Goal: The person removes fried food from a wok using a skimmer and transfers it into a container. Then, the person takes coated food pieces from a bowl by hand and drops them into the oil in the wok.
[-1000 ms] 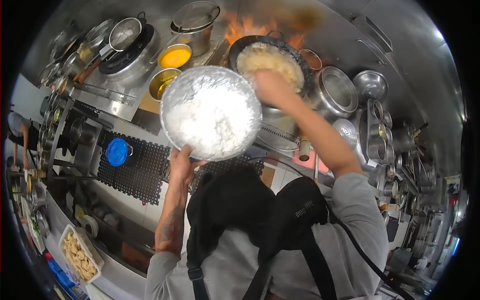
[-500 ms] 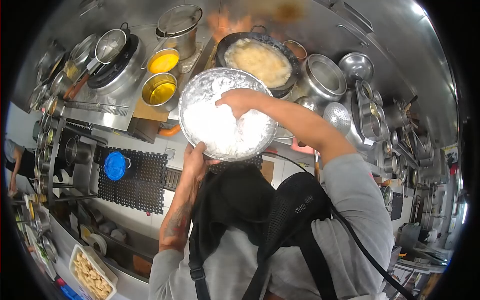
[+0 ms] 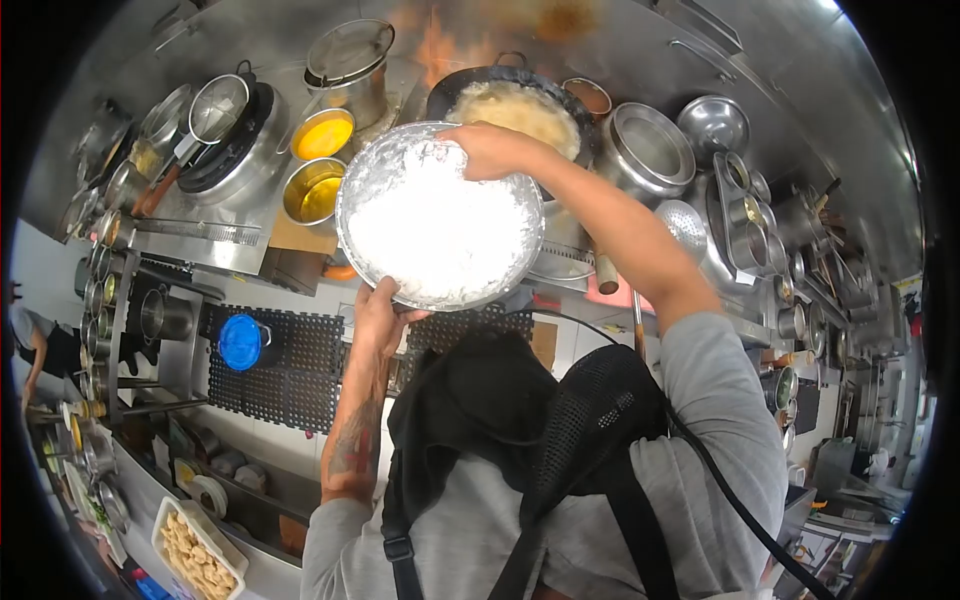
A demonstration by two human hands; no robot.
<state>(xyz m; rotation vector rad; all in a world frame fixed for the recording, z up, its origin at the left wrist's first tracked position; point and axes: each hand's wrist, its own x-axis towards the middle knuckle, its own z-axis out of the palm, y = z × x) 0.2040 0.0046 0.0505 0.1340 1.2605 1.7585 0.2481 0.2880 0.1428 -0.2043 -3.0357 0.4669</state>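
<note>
A wide metal bowl [image 3: 357,262], its walls dusted white, is held up in front of my chest. White powder [image 3: 440,235] fills much of it. My left hand [image 3: 380,315] grips the near left rim, with the thumb over the edge. Up at the far rim is my right hand [image 3: 490,152], fingers curled down toward the inside of the bowl. Whether it pinches something coated or the rim itself is hidden. Just behind the bowl, a dark wok [image 3: 440,100] holds pale, bubbling liquid [image 3: 525,110].
Flames [image 3: 440,55] rise behind the wok. To its left are two pots of yellow liquid [image 3: 325,135] and a strainer [image 3: 350,50]. Steel bowls [image 3: 650,150] and a perforated ladle [image 3: 682,230] lie right. A blue-lidded bucket [image 3: 240,342] stands on the floor mat; another person [image 3: 35,340] is far left.
My right hand has moved from the powder in the middle up to the far rim. The bowl has shifted slightly left and up, with my left hand still on it.
</note>
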